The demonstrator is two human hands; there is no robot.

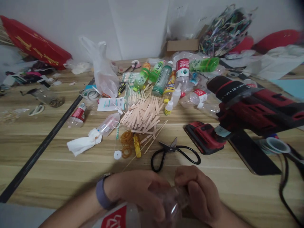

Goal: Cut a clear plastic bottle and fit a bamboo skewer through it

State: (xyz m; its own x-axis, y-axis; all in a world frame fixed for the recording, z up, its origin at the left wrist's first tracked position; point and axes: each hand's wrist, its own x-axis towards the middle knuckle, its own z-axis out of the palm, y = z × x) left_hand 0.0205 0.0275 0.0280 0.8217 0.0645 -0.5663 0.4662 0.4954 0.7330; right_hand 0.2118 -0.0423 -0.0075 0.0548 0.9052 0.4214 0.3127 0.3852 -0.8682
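Observation:
A clear plastic bottle with a red label (116, 218) lies on its side low in the view, close to the table's front edge. My left hand (139, 191), with a purple band at the wrist, is wrapped round its upper body. At the bottle's neck end, my right hand (200, 194) is closed in a fist-like grip; whether a cap is inside it is hidden. Just beyond both hands, black-handled scissors (169, 148) lie with their blades apart. Rubber bands (126, 139) and a yellow tool (137, 145) rest to their left.
A red and black drill (256, 107) stands at the right beside a black phone (254, 153). Wooden sticks (142, 115) are heaped mid-table, with several bottles behind them. A pump bottle (109, 124) and a white tissue (83, 144) lie left of the sticks.

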